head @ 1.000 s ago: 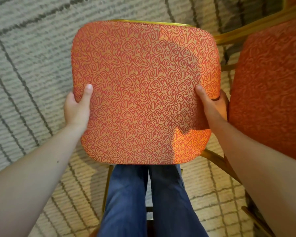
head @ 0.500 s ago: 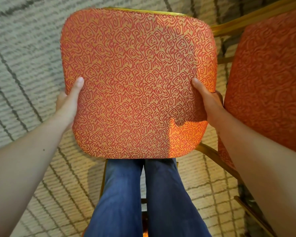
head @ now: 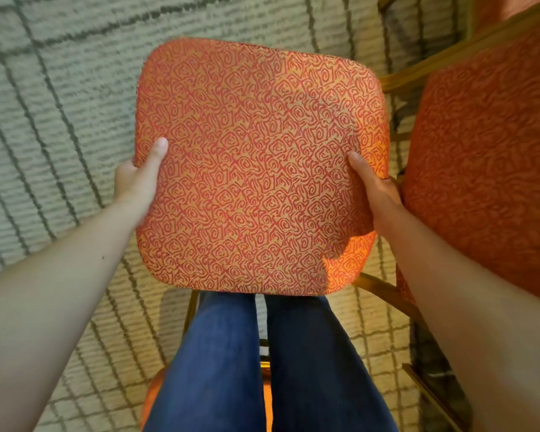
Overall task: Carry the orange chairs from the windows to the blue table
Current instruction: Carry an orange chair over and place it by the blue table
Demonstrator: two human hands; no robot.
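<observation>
Orange chair [head: 256, 169] at frame centre, seat facing camera, red swirl pattern on orange fabric, sunlit patch at lower right corner. Left hand [head: 138, 179] grips seat's left edge, thumb on top, fingers hidden beneath. Right hand [head: 378, 188] grips right edge the same way. Second orange chair [head: 487, 157] just beside, at right of frame, gold frame showing. Legs in blue jeans [head: 262, 363] at lower centre. Pale carpet [head: 60, 104] with dark grid lines at left.

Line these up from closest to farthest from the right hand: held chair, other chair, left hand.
From the right hand:
1. held chair: in its grip.
2. other chair: just to the right.
3. left hand: across the seat.
</observation>
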